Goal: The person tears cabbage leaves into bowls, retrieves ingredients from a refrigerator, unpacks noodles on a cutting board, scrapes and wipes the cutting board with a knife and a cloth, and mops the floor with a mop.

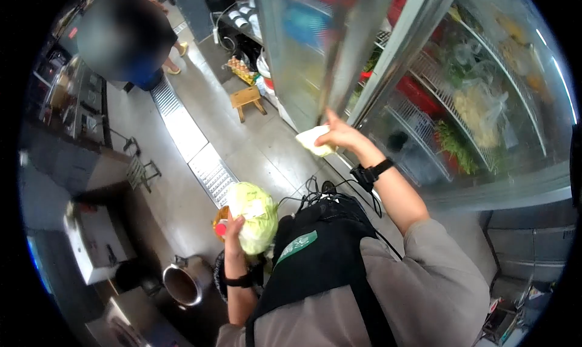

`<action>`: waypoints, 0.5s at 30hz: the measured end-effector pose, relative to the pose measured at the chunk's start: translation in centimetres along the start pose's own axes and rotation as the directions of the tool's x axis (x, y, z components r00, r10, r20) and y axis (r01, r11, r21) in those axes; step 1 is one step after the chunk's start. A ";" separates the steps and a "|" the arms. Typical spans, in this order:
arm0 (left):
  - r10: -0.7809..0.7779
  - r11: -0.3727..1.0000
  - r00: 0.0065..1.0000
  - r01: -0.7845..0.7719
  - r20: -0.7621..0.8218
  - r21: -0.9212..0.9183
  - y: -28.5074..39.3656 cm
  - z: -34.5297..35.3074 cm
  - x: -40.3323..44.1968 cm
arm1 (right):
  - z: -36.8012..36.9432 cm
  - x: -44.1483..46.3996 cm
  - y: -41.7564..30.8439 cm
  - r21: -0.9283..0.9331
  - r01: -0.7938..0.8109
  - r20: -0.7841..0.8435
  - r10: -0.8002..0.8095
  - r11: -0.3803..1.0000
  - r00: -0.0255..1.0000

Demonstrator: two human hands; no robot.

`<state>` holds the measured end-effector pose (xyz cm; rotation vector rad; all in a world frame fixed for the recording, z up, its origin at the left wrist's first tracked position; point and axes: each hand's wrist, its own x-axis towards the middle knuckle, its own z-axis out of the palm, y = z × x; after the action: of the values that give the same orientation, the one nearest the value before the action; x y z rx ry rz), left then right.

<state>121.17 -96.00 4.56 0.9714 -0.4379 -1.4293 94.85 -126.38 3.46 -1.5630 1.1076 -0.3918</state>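
A round, pale green cabbage [257, 210] is held in my left hand [234, 230], whose fingers curl around its near side. My right hand [341, 136] grips a smaller pale yellow-white piece [313, 142] that looks like cabbage. One finger of that hand points up at the edge of a sliding glass fridge door [303, 62], and I cannot tell whether it touches. Behind the glass, shelves carry leafy greens [453, 147] and bagged vegetables [479, 113]. Beside my left hand shows a red cap [220, 227] on an amber container, partly hidden.
A wooden stool [247, 98] and a tray of eggs [241, 68] stand near the fridge. A metal drain grate [212, 171] runs along the floor. To the left is a large steel pot [183, 281]. Another person [130, 37] stands at the far left.
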 end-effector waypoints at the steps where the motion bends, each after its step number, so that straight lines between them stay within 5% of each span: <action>1: -0.007 1.000 0.999 0.007 0.031 -0.005 0.3 0.2 0.1 | 1.2 0.1 -1.0 -0.083 0.033 0.048 -0.030 0.996 0.998; 4: 0.061 0.998 0.993 -0.063 0.104 0.013 1.3 1.5 0.0 | 4.2 0.9 -4.1 -0.317 0.091 0.163 -0.040 0.944 0.986; 6: 0.069 0.997 0.995 -0.071 0.071 0.025 1.6 1.8 -0.3 | 6.3 2.5 -5.0 -0.366 0.103 0.346 0.032 0.925 0.938; 15: 0.090 0.993 0.996 -0.089 -0.007 0.076 2.1 0.9 0.3 | 11.5 7.8 -7.7 -0.472 0.339 0.606 0.020 0.814 0.795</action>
<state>121.82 -96.83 6.55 1.0069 -0.5250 -1.3342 110.75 -126.48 4.25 -2.1195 0.5993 0.3519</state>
